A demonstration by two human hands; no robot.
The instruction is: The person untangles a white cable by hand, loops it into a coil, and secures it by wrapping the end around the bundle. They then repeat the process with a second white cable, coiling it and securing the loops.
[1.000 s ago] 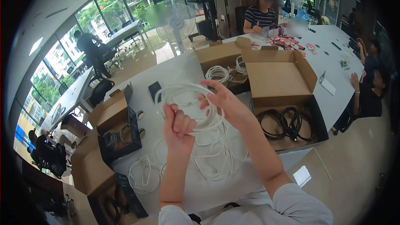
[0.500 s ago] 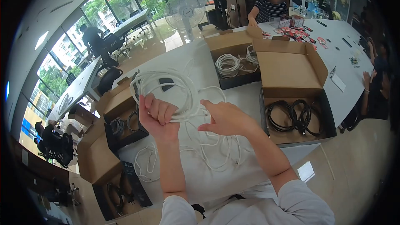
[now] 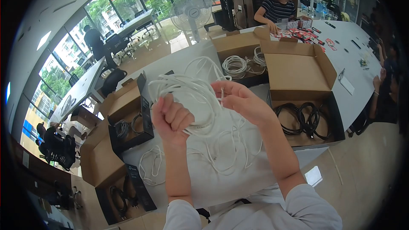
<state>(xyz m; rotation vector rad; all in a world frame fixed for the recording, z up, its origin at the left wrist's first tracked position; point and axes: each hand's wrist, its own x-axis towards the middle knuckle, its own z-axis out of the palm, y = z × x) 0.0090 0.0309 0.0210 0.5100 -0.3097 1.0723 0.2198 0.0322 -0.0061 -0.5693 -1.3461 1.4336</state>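
A large coil of white cable (image 3: pixel 200 91) hangs from my left hand (image 3: pixel 172 117), whose fingers are curled round its lower left side. At the coil's right edge, my right hand (image 3: pixel 238 99) pinches a strand of the same white cable between thumb and fingers. Loose white cable (image 3: pixel 221 166) trails over the white table below and behind the coil, with another loop (image 3: pixel 151 166) lying left of my left forearm.
Open cardboard boxes stand around: black cables (image 3: pixel 302 121) in the right one, white coils (image 3: pixel 235 67) behind, grey cable (image 3: pixel 122 128) at left, black cables (image 3: pixel 123 198) at lower left. A seated person (image 3: pixel 277 6) is at the far table with red packets (image 3: pixel 302 35).
My right hand has closed on a strand and moved up and right. My left hand and the coil have shifted slightly right. The seated person's hand has moved toward the red packets.
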